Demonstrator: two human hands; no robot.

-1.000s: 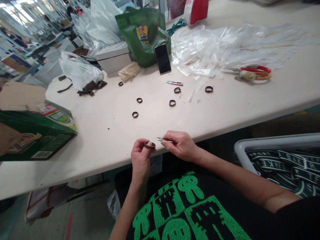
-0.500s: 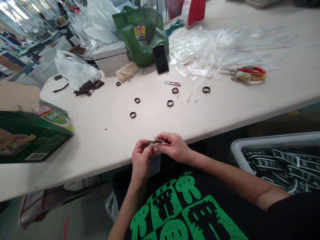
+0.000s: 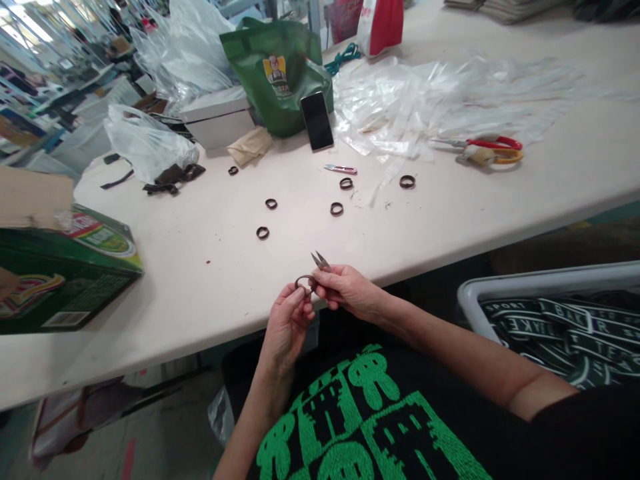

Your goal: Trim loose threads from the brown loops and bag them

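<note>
Just over the table's front edge, my left hand (image 3: 286,321) pinches a small dark band loop (image 3: 299,279) between thumb and fingers. My right hand (image 3: 353,291) is closed around a pair of thread snips (image 3: 321,261), whose pointed blades stick up, apart at the tips. Its thumb and fingertips also touch the right side of the loop. The handles of the snips are hidden in the palm. Beyond my hands, several similar dark loops lie scattered on the white table (image 3: 220,300), one of them a dark ring (image 3: 337,214) nearest the middle.
Pink-handled snips (image 3: 345,170) and red-and-orange scissors (image 3: 495,143) lie farther back. A phone (image 3: 317,121) leans on a green bag (image 3: 280,73), beside clear plastic strips (image 3: 430,93). At left stands a green carton (image 3: 95,267); at right, a grey bin (image 3: 470,293) holds lettered black straps.
The snips have turned in my right hand so their blades point upward. The band now shows as a rounded loop between my hands, and my left fingers have shifted on it.
</note>
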